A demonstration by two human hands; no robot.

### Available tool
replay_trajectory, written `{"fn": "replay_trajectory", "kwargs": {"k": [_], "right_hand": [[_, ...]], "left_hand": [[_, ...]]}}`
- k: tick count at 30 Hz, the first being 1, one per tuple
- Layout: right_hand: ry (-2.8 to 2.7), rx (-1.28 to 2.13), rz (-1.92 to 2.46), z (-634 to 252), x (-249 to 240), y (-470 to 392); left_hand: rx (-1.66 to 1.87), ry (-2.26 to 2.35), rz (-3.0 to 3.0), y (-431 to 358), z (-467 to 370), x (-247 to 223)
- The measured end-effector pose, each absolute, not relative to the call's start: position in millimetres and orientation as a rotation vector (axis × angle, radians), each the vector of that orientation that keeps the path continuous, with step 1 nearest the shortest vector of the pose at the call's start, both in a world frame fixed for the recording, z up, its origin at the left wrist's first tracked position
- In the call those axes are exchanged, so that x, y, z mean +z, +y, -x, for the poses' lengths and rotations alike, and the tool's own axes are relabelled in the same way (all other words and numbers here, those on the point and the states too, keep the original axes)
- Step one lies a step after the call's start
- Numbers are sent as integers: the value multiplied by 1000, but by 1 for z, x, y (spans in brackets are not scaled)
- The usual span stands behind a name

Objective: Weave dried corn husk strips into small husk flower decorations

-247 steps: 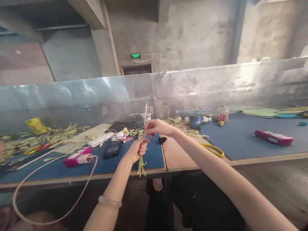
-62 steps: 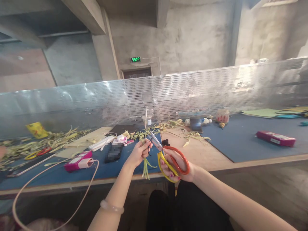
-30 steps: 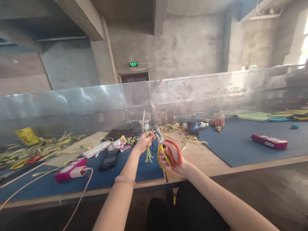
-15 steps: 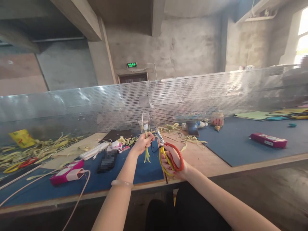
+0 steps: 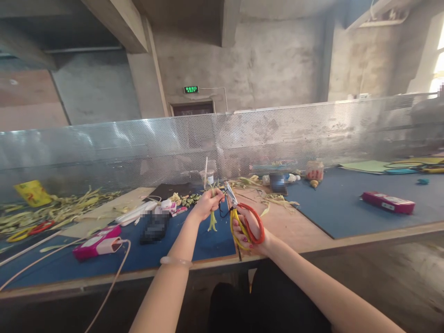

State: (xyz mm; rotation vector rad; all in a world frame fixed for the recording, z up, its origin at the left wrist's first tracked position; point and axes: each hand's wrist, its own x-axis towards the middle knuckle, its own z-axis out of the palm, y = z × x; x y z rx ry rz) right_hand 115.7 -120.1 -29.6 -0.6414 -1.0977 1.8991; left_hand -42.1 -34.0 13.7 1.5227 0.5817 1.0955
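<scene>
My left hand is closed around a small bundle of pale green leaf-like strips, whose split ends hang below the fist and poke out above it. A thin dark cord loops from the left fingertips toward the scissors. These scissors have one red and one yellow handle, and my right hand grips them. Their blades point up and left, close beside the left fingers and the cord. Whether the blades touch the cord, I cannot tell.
Piles of dry strips lie at the left, near a second pair of scissors. A dark blurred-out object, a magenta box with a cable, a cup and a jar stand around. A perforated metal screen runs behind.
The view has tilted slightly, so the background sits a little higher. Both hands keep their holds, and the scissors' blades have shifted only slightly near the left fingers.
</scene>
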Motion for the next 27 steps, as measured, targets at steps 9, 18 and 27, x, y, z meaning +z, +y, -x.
{"fn": "replay_trajectory", "kwargs": {"k": [9,18,27], "right_hand": [[-1066,1933,634,-118,-30,-121],[-1054,1934,646,-117,-32,-118],[-1063,1928,663,-117,-31,-120]], "left_hand": [[1079,580,-1543,-35,43,14],[1052,562,-1589,-34,41,11],[1034,567,-1613,-34,42,12]]}}
